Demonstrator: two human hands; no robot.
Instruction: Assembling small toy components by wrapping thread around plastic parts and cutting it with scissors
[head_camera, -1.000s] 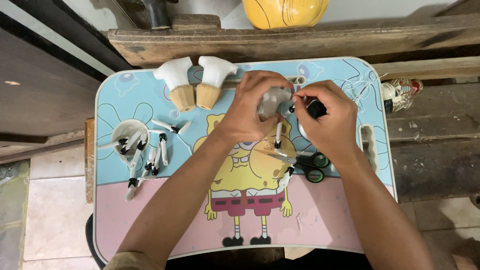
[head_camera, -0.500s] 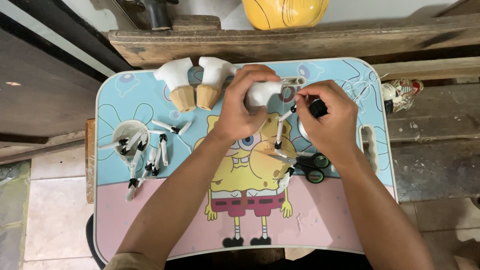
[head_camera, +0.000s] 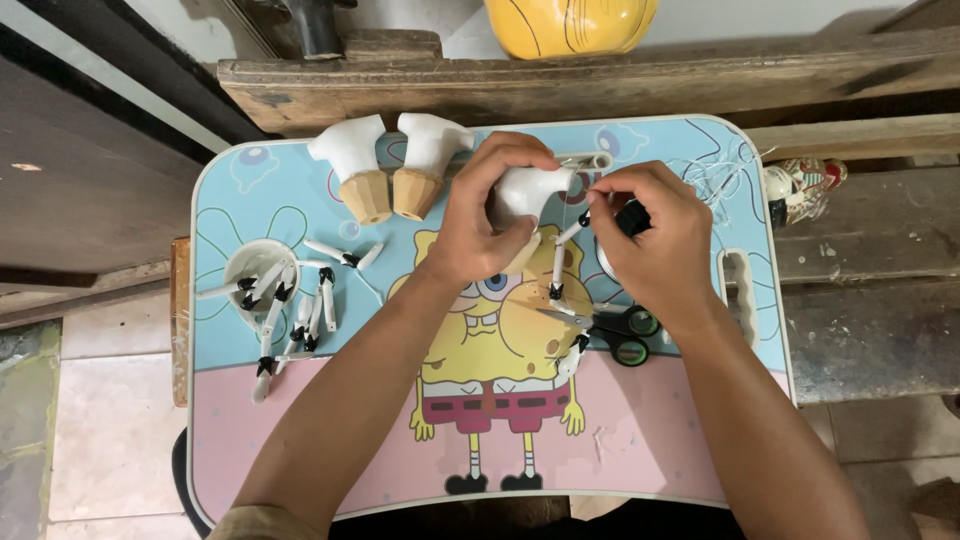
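Cartoon-printed lap table — scissors, white cup, two cone pieces.

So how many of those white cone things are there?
3: two cones side by side at the table's far edge, one in the left hand. None seems hidden.

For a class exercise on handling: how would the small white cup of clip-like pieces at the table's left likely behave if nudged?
The cup would probably tip easily: long white pieces with black ends stick out over its rim, and more lie scattered beside it. It looks small and light, so it may slide on the smooth printed tabletop rather than stay put.
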